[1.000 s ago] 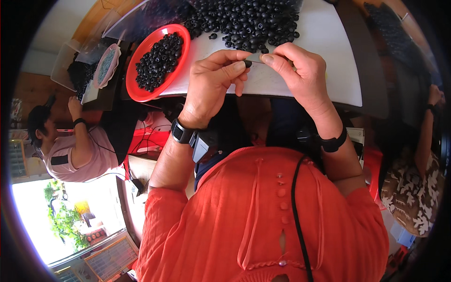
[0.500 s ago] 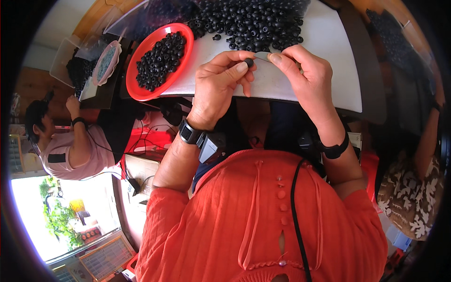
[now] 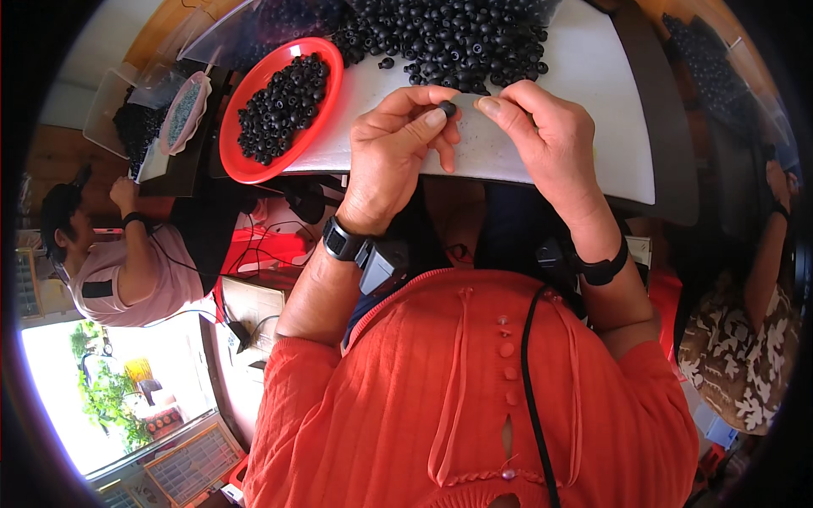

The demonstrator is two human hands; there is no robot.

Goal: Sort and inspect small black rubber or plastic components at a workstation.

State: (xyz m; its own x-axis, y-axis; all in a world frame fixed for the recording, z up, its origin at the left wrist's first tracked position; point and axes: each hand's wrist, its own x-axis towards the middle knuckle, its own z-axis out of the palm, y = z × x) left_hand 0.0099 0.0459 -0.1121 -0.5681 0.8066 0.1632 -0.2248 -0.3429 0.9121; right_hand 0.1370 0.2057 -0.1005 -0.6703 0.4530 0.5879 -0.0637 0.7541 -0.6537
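The white desk [image 3: 593,102] fills the top of your view, its near edge curving across just above your wrists. At its far side lies a big heap of small black ring-shaped pieces [image 3: 449,38], spread loosely, with a few strays at the near fringe. To the left of the heap a red round tray [image 3: 318,127] rests on the desk's left end, tilted in the picture, carrying a smaller batch of the same black pieces in its middle.

Your left hand [image 3: 398,157] is raised over the near part of the desk, knuckles toward you, a black watch on the wrist. Its thumb and forefinger are pinched on one single black piece [image 3: 447,108], which sits at the fingertips just below the heap. Your right hand [image 3: 550,140] is right beside it, with a black band on the wrist; its forefinger and thumb [image 3: 491,106] reach in to meet the same piece from the other side, touching or nearly touching it. I cannot tell whether the right fingers actually grip it. The other fingers of both hands are curled loosely.

Further left, beyond the tray, a clear plastic bag [image 3: 182,118] of pale bits lies on a dark surface. At the left rim another person in a pink shirt [image 3: 127,279] sits with an arm raised; at the right rim a second person in a patterned garment [image 3: 745,356] is partly in view.
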